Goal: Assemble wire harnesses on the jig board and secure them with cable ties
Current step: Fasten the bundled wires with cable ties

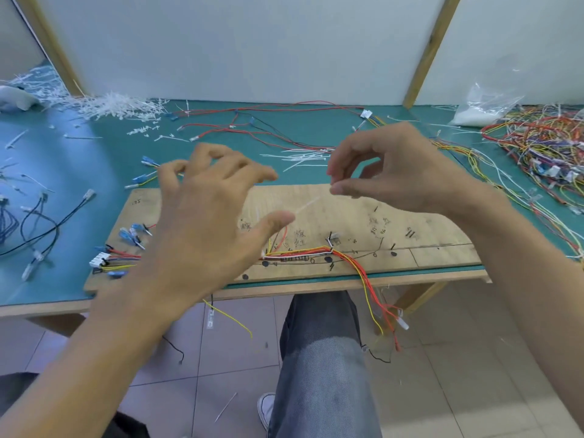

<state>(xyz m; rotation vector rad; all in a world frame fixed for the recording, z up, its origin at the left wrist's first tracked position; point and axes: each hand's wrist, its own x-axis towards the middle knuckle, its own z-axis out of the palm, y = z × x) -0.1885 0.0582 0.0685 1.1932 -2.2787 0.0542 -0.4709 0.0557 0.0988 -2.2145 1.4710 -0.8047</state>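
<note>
1. The left hand [202, 222] hangs over the left half of the board [410, 216] with its fingers spread and slightly bent, holding nothing; it is blurred.
2. The right hand [395, 172] is raised above the middle of the board, with its thumb and forefinger pinching the top end of a white cable tie [308, 204].
3. The cable tie slants down and left towards the left thumb; blur hides whether they touch.
4. A bundle of wires [316, 250], red, yellow and white, runs along the board's near edge and drops off the front of the surface [94, 159].
5. Loose ties [303, 156] lie on the surface just behind the board.
6. A tangle of coloured wires [543, 143] lies at the far right, beside a plastic bag [483, 105].
</note>
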